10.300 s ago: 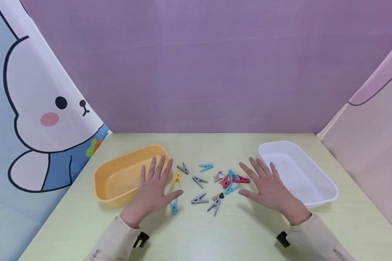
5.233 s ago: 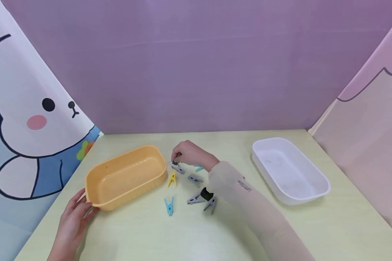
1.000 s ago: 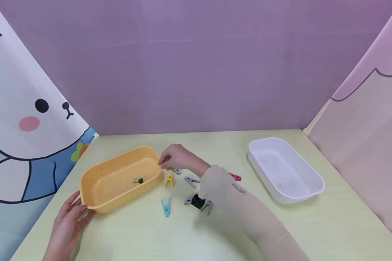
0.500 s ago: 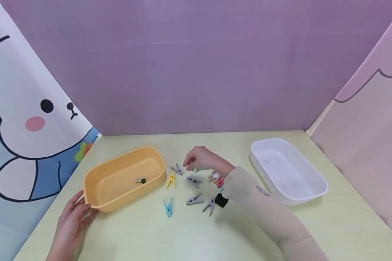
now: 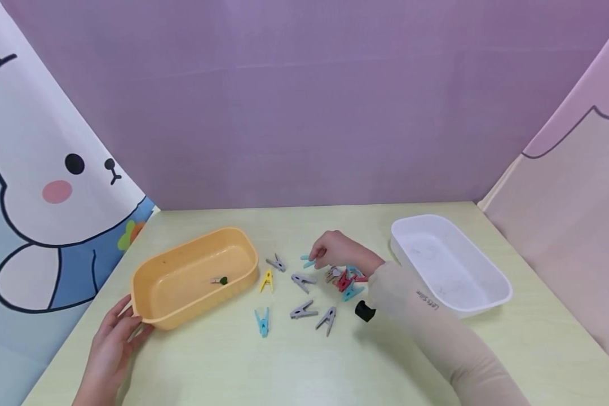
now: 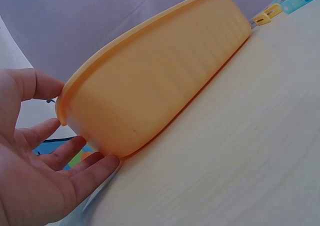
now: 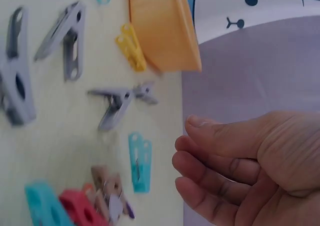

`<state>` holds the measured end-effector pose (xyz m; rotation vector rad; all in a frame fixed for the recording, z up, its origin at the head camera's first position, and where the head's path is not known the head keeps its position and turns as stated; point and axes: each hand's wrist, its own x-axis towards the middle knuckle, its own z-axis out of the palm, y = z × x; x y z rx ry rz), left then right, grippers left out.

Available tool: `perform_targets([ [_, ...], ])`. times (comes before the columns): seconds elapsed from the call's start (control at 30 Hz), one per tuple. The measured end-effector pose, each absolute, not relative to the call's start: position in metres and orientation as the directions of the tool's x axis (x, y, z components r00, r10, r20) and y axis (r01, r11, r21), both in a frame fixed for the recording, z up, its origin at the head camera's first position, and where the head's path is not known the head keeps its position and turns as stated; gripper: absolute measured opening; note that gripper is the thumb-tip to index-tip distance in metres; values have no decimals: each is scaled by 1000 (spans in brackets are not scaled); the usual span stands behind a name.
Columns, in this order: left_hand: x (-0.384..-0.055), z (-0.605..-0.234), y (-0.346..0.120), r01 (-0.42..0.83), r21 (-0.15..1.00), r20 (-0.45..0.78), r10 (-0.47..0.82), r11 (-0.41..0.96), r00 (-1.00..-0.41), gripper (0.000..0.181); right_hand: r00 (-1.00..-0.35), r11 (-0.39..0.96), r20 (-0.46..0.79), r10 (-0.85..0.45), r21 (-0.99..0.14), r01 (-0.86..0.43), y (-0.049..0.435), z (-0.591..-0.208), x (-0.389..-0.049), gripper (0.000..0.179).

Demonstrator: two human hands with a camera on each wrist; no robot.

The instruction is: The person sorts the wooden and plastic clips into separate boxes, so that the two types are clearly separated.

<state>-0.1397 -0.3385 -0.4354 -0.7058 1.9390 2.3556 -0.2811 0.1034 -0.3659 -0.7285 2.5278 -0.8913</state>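
Your right hand (image 5: 333, 249) hangs near the light-blue clip (image 7: 140, 171), which lies on the table (image 5: 223, 361); the fingers are loosely bent and grasp nothing. Your left hand (image 5: 113, 335) touches the corner of the orange basin (image 5: 180, 279) with its fingertips, without clenching it. Inside this basin lies one small clip with green end (image 5: 219, 280), and the yellow clip (image 5: 267, 280) lies just beside the basin, on the table
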Motion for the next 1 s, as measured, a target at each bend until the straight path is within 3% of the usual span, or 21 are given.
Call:
perform_targets([
  [0.2, -139, -436, -340, -314, 916, -380, -288, -250, -879, 68, -805, 691, -160, -571, -623, -366, 118, -375, -290, 15],
  [0.5, -139, -439, -345, -293, 920, -359, -263, -261, -895, 69, -818, 733, -202, -539, -590, -337, 131, -386, -301, 15],
  [0.77, -141, -440, -342, -316, 916, -378, -269, -248, -886, 67, -833, 757, -253, -493, -597, -266, 134, -397, -305, 17],
  [1.0, -140, -439, -339, -329, 914, -388, -274, -236, -880, 67, -831, 753, -234, -504, -590, -291, 135, -402, -308, 14],
])
